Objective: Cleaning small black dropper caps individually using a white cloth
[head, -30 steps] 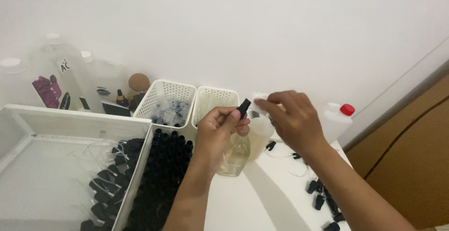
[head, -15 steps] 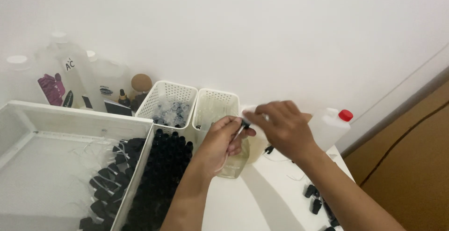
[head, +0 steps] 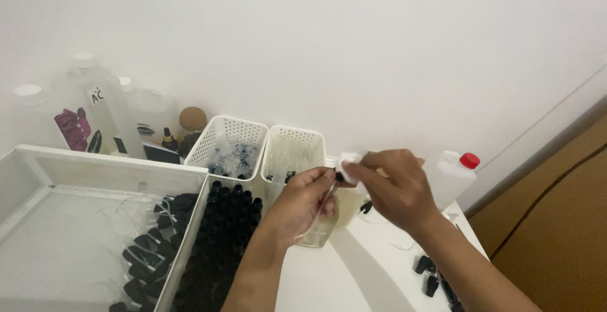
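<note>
White table (head: 329,280) against a white wall. Largest item: a shallow white tray (head: 95,166) at left, holding black dropper caps (head: 142,264) with thin clear tubes in its right part. Just right of it, a dense block of black-capped small bottles (head: 221,236). Behind the tray, tall translucent plastic bottles (head: 95,106) with white caps stand along the wall, one with a purple label patch, another with a small white label. Beside them, a cork-topped jar (head: 191,119). Two white perforated baskets side by side: left basket (head: 224,141) holds clear small parts, right basket (head: 292,151) is near-empty. At right rear, a translucent jug with a red cap (head: 452,176). Left hand (head: 303,201) is closed around a clear glass bottle of pale yellowish liquid (head: 321,226), standing on the table. Right hand (head: 392,185) pinches a black pump cap (head: 339,176) at the bottle mouth, with a white wad against the fingers. Loose black caps (head: 430,274) lie at right.
</note>
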